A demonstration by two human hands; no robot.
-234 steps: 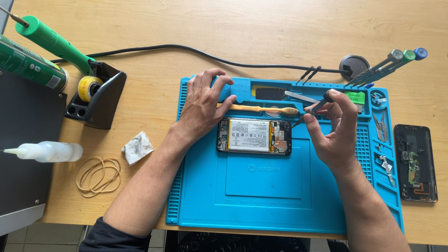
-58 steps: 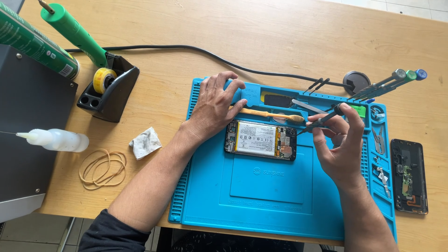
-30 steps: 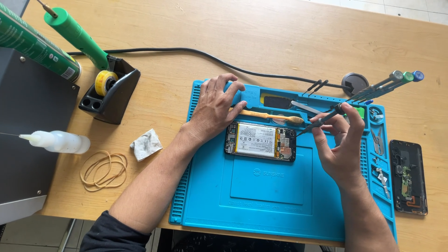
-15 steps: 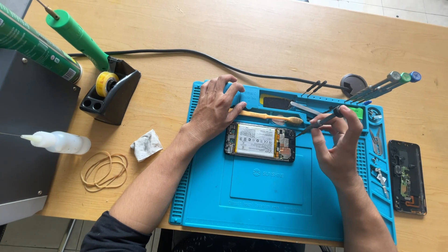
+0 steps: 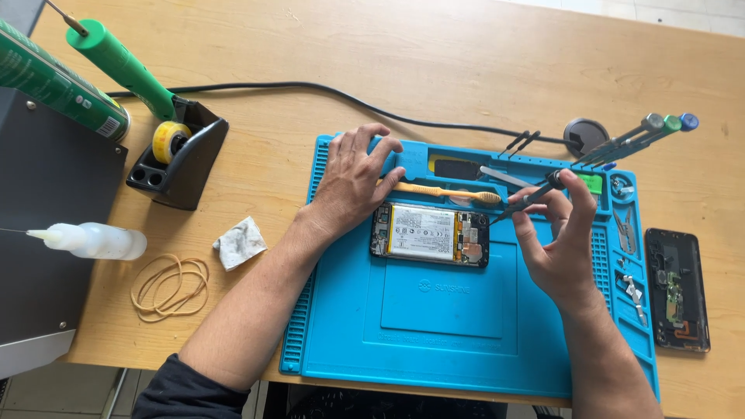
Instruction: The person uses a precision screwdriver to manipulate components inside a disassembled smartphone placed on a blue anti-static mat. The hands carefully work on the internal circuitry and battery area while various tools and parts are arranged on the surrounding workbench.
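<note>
Right hand (image 5: 560, 247) pinches a screwdriver (image 5: 528, 201), tip seemingly down-left toward the crosswise phone (image 5: 429, 234); left hand (image 5: 351, 182) flat.

Table: a light wooden table (image 5: 403, 54) filled nearly the whole view, its grain running crosswise.
Light: even and soft, with faint shadows on the wood.
Floor: pale tiles (image 5: 683, 12) showed beyond the table's far edge, and a grey strip (image 5: 70, 392) below its near edge.
Furniture: a dark grey cabinet (image 5: 46, 233) sat at the table's left end.
</note>
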